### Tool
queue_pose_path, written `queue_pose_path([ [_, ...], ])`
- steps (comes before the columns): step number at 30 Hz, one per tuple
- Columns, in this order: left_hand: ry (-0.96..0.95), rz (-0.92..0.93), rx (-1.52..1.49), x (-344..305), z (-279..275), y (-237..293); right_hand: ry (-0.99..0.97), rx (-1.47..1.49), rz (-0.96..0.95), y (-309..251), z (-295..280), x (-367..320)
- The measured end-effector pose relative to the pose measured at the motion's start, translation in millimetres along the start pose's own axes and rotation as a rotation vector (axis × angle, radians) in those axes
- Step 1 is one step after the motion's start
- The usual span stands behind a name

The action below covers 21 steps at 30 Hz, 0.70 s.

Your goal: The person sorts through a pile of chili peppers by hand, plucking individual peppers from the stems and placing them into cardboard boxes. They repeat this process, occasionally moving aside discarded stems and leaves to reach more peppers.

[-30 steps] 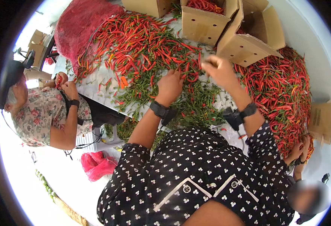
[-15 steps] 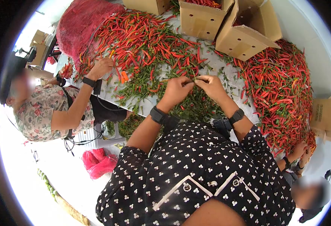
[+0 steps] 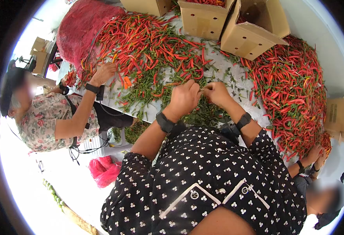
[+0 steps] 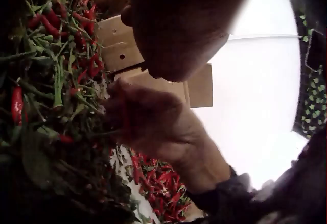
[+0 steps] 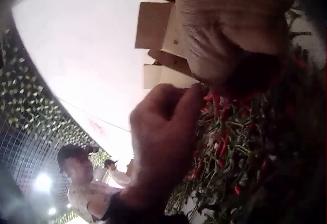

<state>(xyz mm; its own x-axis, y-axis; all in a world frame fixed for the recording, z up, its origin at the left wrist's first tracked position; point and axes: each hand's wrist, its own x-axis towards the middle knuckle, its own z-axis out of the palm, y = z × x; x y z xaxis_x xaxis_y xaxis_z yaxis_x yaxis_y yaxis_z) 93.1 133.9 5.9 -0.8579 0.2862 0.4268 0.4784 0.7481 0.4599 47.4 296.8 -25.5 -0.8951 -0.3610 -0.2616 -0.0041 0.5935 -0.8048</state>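
Observation:
Both hands meet fingertip to fingertip over the near edge of a heap of green stems and leaves (image 3: 140, 92) mixed with red chilies. My left hand (image 3: 183, 98) has its fingers curled and its thumb side towards the right hand. Facing it, my right hand (image 3: 217, 94) pinches at the same small chili, which is mostly hidden by the fingers in the head view. In the left wrist view a thin red chili (image 4: 124, 107) shows dimly along the right hand's fingers. More red chilies (image 3: 144, 43) spread over the table behind.
Open cardboard boxes (image 3: 252, 41) stand at the back, one with chilies inside. A large chili pile (image 3: 289, 94) lies on the right, a red mesh sack (image 3: 82, 33) at back left. People work at both sides; one (image 3: 58, 113) reaches into the chilies from the left.
My right hand has come down and left from near the boxes to meet my left hand, which lifted off the heap. The person on the left has reached an arm to the chilies.

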Motion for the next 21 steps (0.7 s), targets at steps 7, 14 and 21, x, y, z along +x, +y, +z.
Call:
queue_pose_path([
  [7,-0.129,-0.165,0.077,20,2,-43,-0.038,0.552,0.303,29,-15,9],
  [14,-0.083,-0.107,0.161,35,27,-85,-0.296,0.707,0.305,6,-13,-9],
  [21,-0.233,-0.737,-1.06,30,-6,-52,-0.028,0.42,-0.057,-33,-24,-10],
])
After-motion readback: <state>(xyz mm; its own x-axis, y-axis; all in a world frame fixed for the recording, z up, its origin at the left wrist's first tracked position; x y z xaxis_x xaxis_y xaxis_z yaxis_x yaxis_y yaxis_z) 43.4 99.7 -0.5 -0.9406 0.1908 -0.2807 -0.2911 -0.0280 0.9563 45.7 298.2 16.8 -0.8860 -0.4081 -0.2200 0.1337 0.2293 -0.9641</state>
